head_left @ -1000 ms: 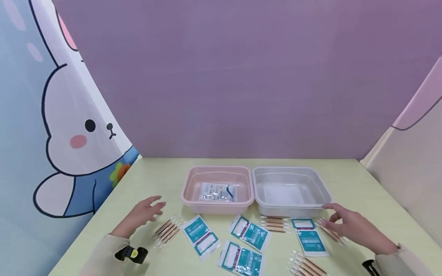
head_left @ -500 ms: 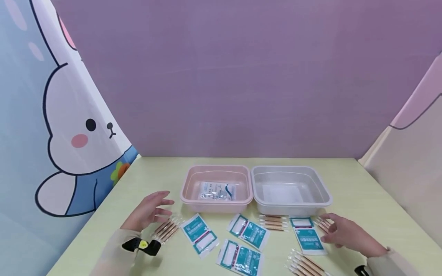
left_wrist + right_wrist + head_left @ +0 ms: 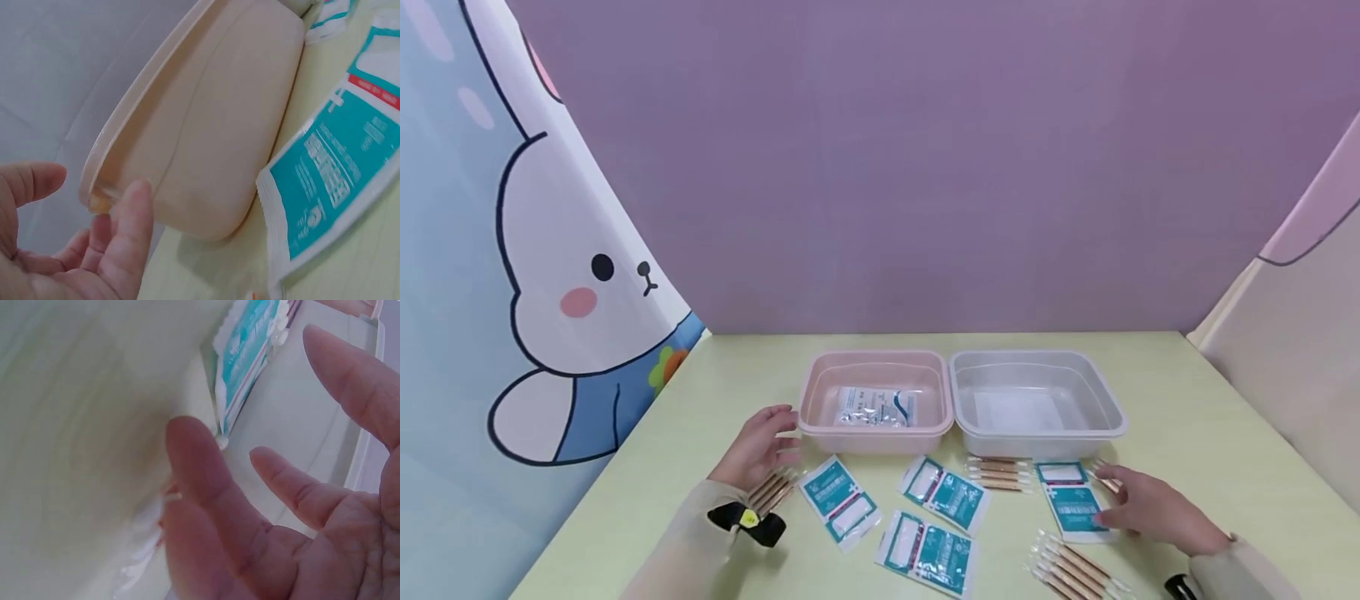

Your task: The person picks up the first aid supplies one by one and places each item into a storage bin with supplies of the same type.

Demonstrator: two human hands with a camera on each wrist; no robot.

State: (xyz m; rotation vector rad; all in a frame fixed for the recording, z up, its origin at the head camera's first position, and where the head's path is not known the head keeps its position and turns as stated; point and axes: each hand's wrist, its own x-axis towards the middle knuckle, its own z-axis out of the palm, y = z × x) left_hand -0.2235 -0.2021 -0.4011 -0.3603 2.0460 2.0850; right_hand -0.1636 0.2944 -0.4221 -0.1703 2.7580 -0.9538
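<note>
My left hand point(image 3: 758, 450) is beside the left end of a pink plastic basin point(image 3: 874, 443), fingertips right at its rim, fingers relaxed. In the left wrist view the thumb point(image 3: 39, 181) stands apart from the other fingers, with the basin wall point(image 3: 225, 119) beyond. A bundle of wooden-stick cotton swabs point(image 3: 771, 492) lies partly hidden behind my left wrist. My right hand point(image 3: 1157, 507), fingers loosely spread, hovers over another swab bundle point(image 3: 1107, 475), mostly covered by it. Its thumb overlaps a teal-and-white packet point(image 3: 1072, 504) in the head view.
A pale grey basin point(image 3: 1045, 445) adjoins the pink one, which contains a silver-white packet point(image 3: 876, 407). Three more teal packets point(image 3: 838, 500) lie in front. Swab bundles lie before the grey basin point(image 3: 1000, 473) and nearer the front edge point(image 3: 1078, 571). A purple panel point(image 3: 925, 167) rises behind.
My left hand has moved right and forward to the pink basin's left end. My right hand has drawn back from near the grey basin's corner and lowered toward the swabs.
</note>
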